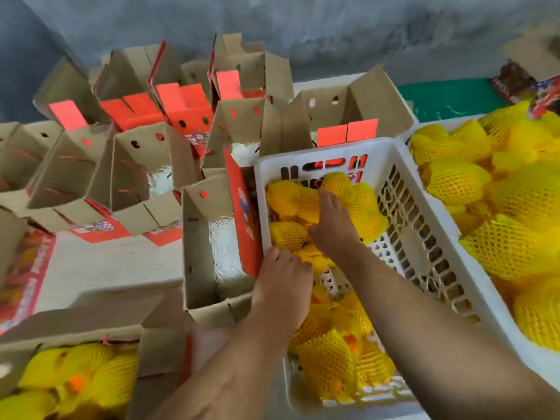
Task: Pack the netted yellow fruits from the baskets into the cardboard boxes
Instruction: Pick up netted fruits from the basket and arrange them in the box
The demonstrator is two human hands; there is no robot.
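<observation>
A white plastic basket (318, 150) in front of me holds several netted yellow fruits (330, 362), at its far end and its near end. My right hand (333, 225) lies palm down on the far pile, fingers wrapped over one fruit. At the basket's left rim, my left hand (281, 277) curls its fingers over another netted fruit (312, 257). Directly left of the basket stands an open cardboard box (197, 237) with white padding on its bottom and no fruit in it.
A second white basket, heaped with netted fruits (521, 201), stands on the right. A box packed with fruits (75, 380) is at the bottom left. Several open brown boxes with red flaps (136, 177) crowd the left and back, before a grey wall.
</observation>
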